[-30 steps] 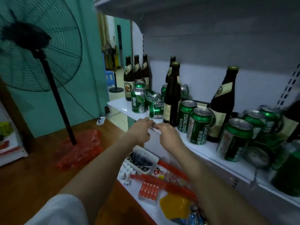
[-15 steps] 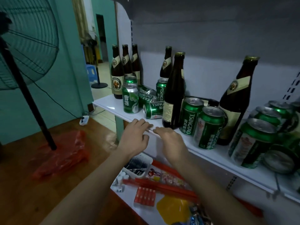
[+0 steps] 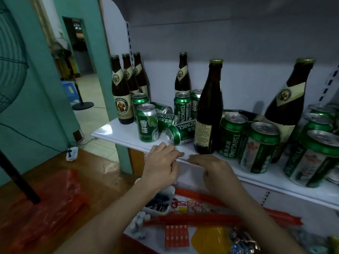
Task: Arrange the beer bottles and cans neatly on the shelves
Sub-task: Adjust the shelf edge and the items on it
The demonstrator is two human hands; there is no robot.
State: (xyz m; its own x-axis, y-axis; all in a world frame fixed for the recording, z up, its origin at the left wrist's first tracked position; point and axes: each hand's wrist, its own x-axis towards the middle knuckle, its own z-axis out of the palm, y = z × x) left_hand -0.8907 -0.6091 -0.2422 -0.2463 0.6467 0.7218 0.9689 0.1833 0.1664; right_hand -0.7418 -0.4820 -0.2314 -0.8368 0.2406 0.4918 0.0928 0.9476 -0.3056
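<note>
A white shelf (image 3: pixel 117 133) carries brown beer bottles and green cans in disorder. Three bottles (image 3: pixel 122 96) stand at its far left, with an upright green can (image 3: pixel 147 125) in front of them. A Tsingtao can (image 3: pixel 180 134) lies on its side beside a tall dark bottle (image 3: pixel 209 114). Two more cans (image 3: pixel 165 117) lie behind it. To the right stand further cans (image 3: pixel 259 147) and another bottle (image 3: pixel 288 107). My left hand (image 3: pixel 161 165) and my right hand (image 3: pixel 216 171) are side by side at the shelf's front edge, with fingers on top and thumbs below the lip.
A lower shelf (image 3: pixel 183 233) beneath my arms holds red packets, a small white tray and other small goods. A red plastic bag (image 3: pixel 49 202) lies on the wooden floor at left, beside a fan's black pole (image 3: pixel 16 178). A doorway opens behind the shelf end.
The view has come closer to the shelf and shifted left. Both hands have stayed together at the front edge.
</note>
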